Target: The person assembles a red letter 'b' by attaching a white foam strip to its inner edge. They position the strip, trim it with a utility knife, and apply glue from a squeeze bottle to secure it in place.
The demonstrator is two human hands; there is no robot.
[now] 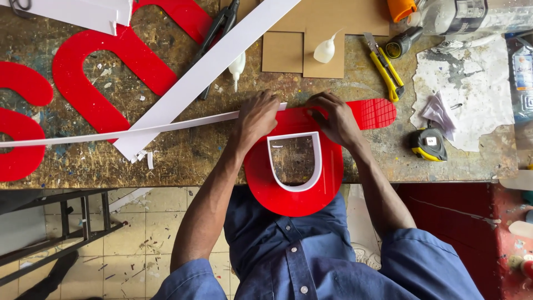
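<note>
A red acrylic letter shape (294,197) with a white strip lining its inner cut-out (294,186) lies half over the bench's near edge. My left hand (256,118) presses a long thin white strip (122,132) against the letter's far edge. My right hand (333,118) rests fingers-down on the same far edge, beside a red gridded piece (373,113). The strip runs off to the left across the bench.
The worn wooden bench (183,161) holds a wide white strip (205,72), large red letters (105,72), pliers (219,28), two small glue bottles (325,51), cardboard pieces (283,53), a yellow utility knife (386,69), a tape measure (427,144) and white paper (472,89).
</note>
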